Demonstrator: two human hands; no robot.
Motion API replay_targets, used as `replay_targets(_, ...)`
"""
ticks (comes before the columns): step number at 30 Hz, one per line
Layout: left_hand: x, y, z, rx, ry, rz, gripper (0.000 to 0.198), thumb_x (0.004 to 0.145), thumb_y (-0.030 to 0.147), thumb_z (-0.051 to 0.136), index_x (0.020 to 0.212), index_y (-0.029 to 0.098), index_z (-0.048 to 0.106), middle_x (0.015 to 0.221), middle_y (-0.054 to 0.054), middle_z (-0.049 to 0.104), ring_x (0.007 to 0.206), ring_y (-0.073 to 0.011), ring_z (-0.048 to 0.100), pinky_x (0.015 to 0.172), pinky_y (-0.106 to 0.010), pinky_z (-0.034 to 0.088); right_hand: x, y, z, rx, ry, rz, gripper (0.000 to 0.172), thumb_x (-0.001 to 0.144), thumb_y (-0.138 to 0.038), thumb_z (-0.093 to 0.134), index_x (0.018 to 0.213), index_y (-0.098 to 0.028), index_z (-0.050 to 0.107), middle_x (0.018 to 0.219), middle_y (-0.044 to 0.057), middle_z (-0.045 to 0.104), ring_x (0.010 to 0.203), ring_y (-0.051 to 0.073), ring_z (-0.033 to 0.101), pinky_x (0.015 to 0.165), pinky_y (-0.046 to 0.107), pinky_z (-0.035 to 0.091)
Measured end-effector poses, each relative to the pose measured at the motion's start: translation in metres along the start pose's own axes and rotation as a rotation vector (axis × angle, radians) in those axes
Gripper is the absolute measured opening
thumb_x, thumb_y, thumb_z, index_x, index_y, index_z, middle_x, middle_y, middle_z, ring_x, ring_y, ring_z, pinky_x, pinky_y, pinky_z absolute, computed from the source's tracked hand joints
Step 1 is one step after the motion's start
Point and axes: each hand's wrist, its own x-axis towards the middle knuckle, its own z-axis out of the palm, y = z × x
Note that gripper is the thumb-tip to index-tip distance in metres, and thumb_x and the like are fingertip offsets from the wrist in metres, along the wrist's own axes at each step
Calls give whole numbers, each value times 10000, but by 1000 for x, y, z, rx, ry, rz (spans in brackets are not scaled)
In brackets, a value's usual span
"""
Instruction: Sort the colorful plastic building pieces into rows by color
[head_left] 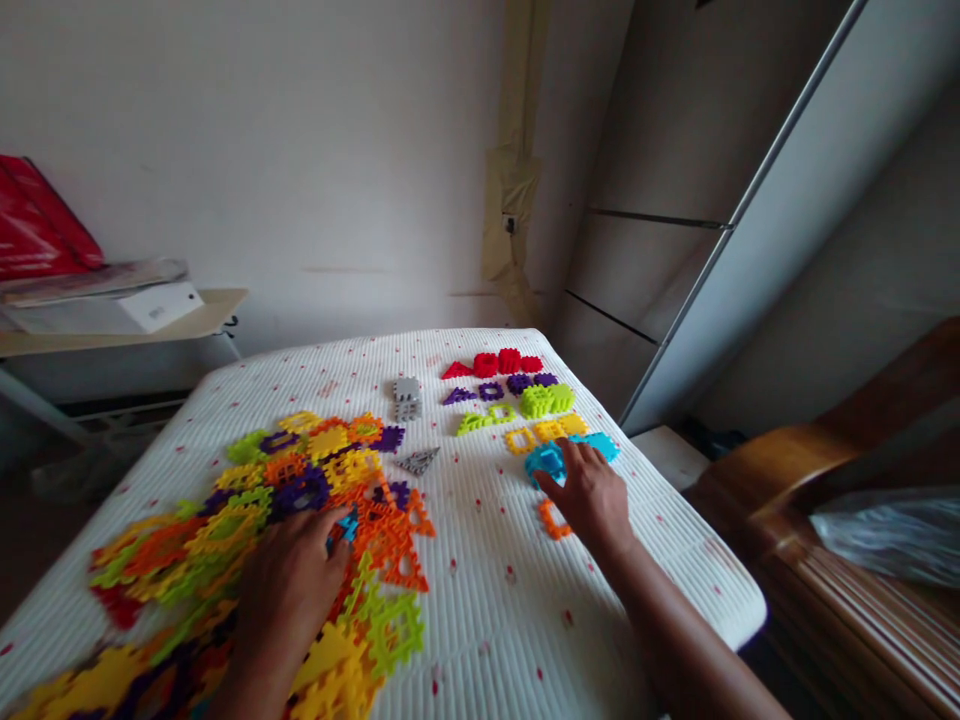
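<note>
My left hand is low over a mixed pile of plastic interlocking pieces. Its thumb and fingers close on a small blue interlocking piece. To the right, my right hand reaches over a blue group of interlocking pieces, its thumb and fingertips around the near part. More blue pieces lie just beyond that hand. Below its thumb is an orange square frame piece. How firmly the right fingers grip is partly hidden.
Sorted rows of red, purple, lime green and yellow pieces lie farther back. Grey squares and a grey triangle sit mid-table. A wooden chair stands right; a side table left.
</note>
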Motion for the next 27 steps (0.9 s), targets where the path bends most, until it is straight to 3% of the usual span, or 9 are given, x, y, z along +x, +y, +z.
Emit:
replay_targets(20, 1, -2, -1, -22, -41, 8, 351, 815, 261, 406, 1053, 194, 655, 1008, -80, 667, 908, -261, 591, 821, -360, 433, 3, -4, 13, -120, -41, 53, 409, 797, -431, 602, 1102, -163, 558, 948, 89, 639, 885, 236, 592, 671, 291, 402)
replay_targets(27, -1, 1, -2, -46, -13, -14, 333, 794, 241, 447, 1046, 199, 660, 995, -79, 662, 919, -254, 583, 832, -348, 434, 0, -8, 10, -126, 35, 29, 405, 805, -463, 588, 1086, -173, 572, 921, 85, 627, 816, 230, 603, 575, 279, 400)
